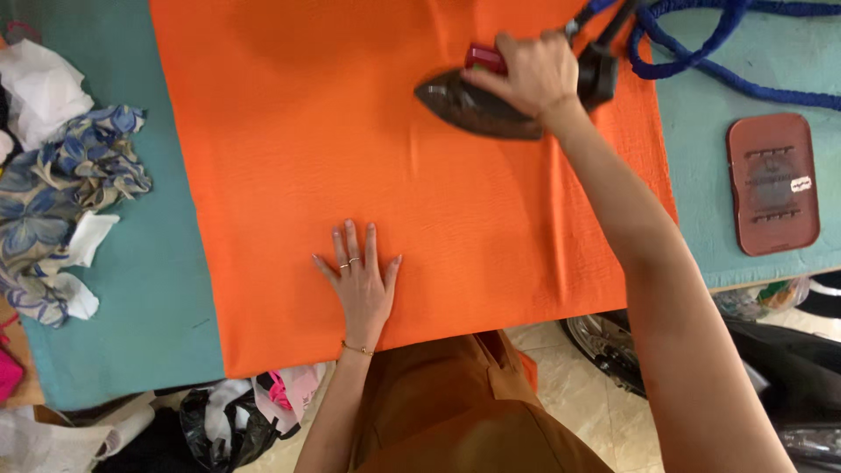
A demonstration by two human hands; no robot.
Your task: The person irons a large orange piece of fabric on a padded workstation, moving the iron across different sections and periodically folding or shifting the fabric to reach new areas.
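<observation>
A large orange cloth [289, 149] lies spread flat over a teal-covered ironing table [149, 289]. My left hand [361, 278] rests flat on the cloth near its front edge, fingers apart, holding nothing. My right hand [530, 72] grips the handle of a dark iron [464, 107] that sits on the cloth at the upper right, its tip pointing left. A blue braided cord [701, 61] runs from the iron's rear across the table's right end.
A brown rectangular iron rest [773, 182] lies at the right of the table. Blue floral and white fabric pieces [61, 184] are heaped at the left. Bags and scraps [236, 420] lie on the floor below; a wheel [604, 346] shows at lower right.
</observation>
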